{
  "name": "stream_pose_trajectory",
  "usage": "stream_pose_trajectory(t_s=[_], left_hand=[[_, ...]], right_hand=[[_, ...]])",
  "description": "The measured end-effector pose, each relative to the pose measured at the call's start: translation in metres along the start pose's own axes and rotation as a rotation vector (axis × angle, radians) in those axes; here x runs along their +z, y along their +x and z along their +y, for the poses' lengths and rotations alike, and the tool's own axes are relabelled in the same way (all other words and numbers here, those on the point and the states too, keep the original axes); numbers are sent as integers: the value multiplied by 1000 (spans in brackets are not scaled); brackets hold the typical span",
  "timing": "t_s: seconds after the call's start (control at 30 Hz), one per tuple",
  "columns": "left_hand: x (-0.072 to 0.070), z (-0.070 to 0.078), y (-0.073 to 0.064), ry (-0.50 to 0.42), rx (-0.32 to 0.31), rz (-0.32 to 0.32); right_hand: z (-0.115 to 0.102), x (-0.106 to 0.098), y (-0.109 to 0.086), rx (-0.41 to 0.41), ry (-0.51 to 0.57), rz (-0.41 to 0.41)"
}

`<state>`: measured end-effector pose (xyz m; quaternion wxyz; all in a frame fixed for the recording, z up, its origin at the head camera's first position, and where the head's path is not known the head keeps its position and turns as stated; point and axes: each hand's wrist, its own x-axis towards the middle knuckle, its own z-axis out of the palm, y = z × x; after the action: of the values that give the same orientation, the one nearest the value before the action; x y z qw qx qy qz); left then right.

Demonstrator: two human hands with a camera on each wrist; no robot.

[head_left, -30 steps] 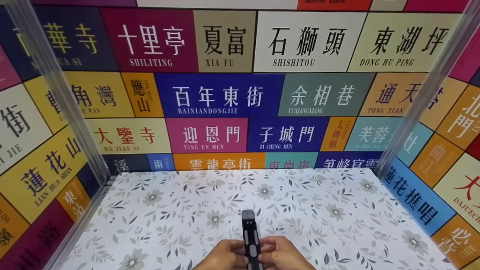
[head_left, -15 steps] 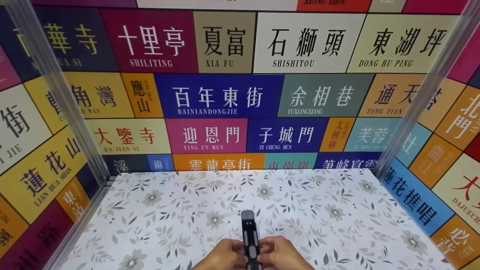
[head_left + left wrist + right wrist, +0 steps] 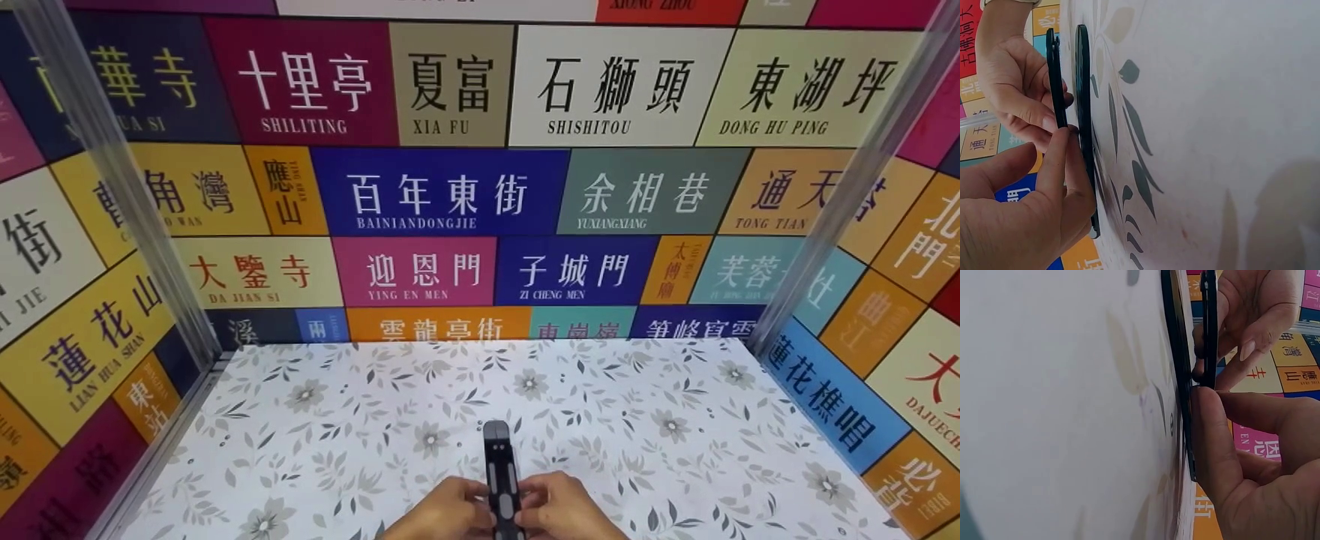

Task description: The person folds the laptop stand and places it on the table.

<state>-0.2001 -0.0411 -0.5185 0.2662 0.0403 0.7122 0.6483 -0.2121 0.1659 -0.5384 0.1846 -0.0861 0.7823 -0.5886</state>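
Note:
A long narrow black device (image 3: 501, 469) with grey inlays and a grey far end lies near the front of the table, pointing away from me. From the side, in the left wrist view, it shows two slim bars: an upper bar (image 3: 1055, 79) held above a longer lower bar (image 3: 1082, 101) on the table, with a narrow gap between. My left hand (image 3: 454, 510) pinches the device from the left. From the opposite side, my right hand (image 3: 559, 506) pinches it with thumb and fingers. Exact contact under the fingers is partly hidden. What kind of device it is, I cannot tell.
The table (image 3: 360, 405) has a white cover printed with grey flowers and leaves. Colourful panels with printed characters (image 3: 439, 191) stand behind it and at both sides. Clear upright strips (image 3: 832, 195) mark the two back corners.

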Motion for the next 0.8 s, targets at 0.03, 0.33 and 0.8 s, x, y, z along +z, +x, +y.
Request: stream_pose_trajectory(t_s=[0.03,0.33,0.8], left_hand=[[0,0,0,0,1,-1],[-3,2,3,76,-26,-27],[-11,1,4,384,56,-22]], right_hand=[[0,0,0,0,-2,-1],[-1,-4,0,-28,-128,-33],[-3,-9,0,70,-42,-117]])
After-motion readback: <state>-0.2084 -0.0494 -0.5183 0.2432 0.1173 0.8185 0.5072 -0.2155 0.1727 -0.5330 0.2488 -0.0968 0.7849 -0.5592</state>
